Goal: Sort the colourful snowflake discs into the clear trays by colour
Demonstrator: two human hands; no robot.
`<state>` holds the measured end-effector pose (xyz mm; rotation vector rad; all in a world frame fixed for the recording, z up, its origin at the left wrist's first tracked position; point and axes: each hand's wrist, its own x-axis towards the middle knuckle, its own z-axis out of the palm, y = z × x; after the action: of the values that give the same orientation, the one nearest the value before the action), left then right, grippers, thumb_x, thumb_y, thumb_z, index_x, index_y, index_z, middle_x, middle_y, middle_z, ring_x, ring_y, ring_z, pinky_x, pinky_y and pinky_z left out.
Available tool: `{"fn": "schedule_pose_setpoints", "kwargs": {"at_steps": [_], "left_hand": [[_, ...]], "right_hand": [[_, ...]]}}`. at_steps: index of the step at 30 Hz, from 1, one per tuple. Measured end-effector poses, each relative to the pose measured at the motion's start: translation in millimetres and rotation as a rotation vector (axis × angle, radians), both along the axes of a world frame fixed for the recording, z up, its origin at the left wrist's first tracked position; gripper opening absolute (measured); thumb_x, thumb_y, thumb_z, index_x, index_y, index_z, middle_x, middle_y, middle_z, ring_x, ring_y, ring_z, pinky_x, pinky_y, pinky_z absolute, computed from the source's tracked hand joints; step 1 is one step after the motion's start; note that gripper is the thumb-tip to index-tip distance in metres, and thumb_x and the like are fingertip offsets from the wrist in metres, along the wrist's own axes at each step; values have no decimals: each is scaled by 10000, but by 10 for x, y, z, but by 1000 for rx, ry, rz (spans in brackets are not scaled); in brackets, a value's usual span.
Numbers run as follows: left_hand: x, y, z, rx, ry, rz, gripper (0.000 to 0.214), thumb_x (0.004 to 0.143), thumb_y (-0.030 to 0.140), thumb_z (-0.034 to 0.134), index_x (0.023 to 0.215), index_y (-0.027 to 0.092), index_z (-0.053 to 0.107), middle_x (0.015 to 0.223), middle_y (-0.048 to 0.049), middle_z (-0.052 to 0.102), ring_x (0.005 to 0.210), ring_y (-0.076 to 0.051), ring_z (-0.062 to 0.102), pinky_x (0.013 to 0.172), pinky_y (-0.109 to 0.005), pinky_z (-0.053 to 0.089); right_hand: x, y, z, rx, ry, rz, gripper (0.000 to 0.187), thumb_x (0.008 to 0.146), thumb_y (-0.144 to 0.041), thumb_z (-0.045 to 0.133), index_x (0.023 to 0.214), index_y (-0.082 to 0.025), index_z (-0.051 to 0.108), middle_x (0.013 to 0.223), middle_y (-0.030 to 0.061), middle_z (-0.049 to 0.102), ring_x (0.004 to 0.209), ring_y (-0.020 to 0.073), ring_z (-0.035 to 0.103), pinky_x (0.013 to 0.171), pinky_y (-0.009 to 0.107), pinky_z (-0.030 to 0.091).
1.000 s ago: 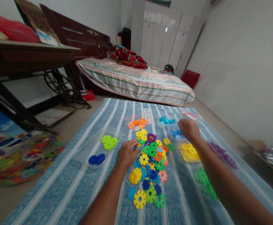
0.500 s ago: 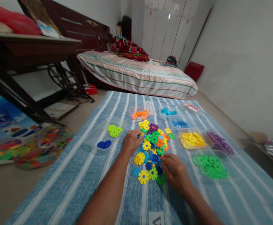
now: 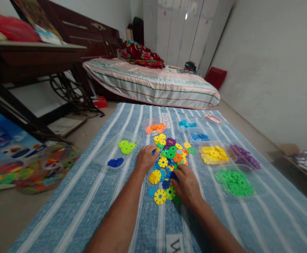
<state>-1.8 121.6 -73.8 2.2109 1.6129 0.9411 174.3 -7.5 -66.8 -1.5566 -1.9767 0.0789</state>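
Note:
A mixed heap of notched plastic flower discs (image 3: 163,162) lies on the striped blue cloth, in yellow, green, blue, orange and purple. At the heap's left side my left hand (image 3: 146,159) is closed, with a blue disc (image 3: 153,152) at its fingertips. My right hand (image 3: 187,184) reaches over the heap's near right part, its fingers closed on a dark blue disc (image 3: 174,176). Its fingers partly cover that disc and the pieces below. Close to the hands lie a large yellow disc (image 3: 160,196) and a lime green disc (image 3: 170,192).
Clear trays of sorted discs surround the heap: yellow (image 3: 214,155), green (image 3: 234,182), purple (image 3: 246,156), blue (image 3: 200,137), light blue (image 3: 187,123) and orange (image 3: 155,128). One tray at left has lime green (image 3: 127,147) and dark blue discs (image 3: 115,162). A bed (image 3: 153,84) stands behind.
My right hand has moved left and slightly up, from beside an orange piece onto a dark blue disc. My left hand stays by the heap with its blue disc. The view has shifted slightly.

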Motion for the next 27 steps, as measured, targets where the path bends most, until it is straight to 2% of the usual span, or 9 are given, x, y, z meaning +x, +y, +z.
{"fn": "schedule_pose_setpoints", "kwargs": {"at_steps": [11, 20, 27], "left_hand": [[-4, -12, -5, 5, 23, -12, 194, 767, 238, 584, 927, 217, 693, 1084, -58, 711, 1063, -225, 616, 989, -368, 450], [34, -17, 2, -23, 55, 21, 204, 759, 229, 583, 933, 227, 690, 1093, -43, 708, 1070, -222, 613, 1002, -366, 443], [2, -103, 36, -68, -10, 3, 297, 734, 206, 578, 1015, 199, 671, 1156, -57, 684, 1108, -218, 604, 1025, -371, 437]], "right_hand": [[117, -36, -212, 101, 171, 12, 188, 836, -260, 581, 1000, -195, 647, 1120, 117, 616, 1073, 254, 562, 934, 424, 493], [172, 19, -257, 93, 324, 11, 155, 800, -258, 596, 939, -210, 644, 1061, 92, 641, 1039, 240, 580, 925, 422, 487], [191, 50, -275, 77, 334, 24, 174, 791, -257, 608, 947, -189, 645, 1049, 102, 639, 1041, 242, 571, 940, 423, 475]]}}
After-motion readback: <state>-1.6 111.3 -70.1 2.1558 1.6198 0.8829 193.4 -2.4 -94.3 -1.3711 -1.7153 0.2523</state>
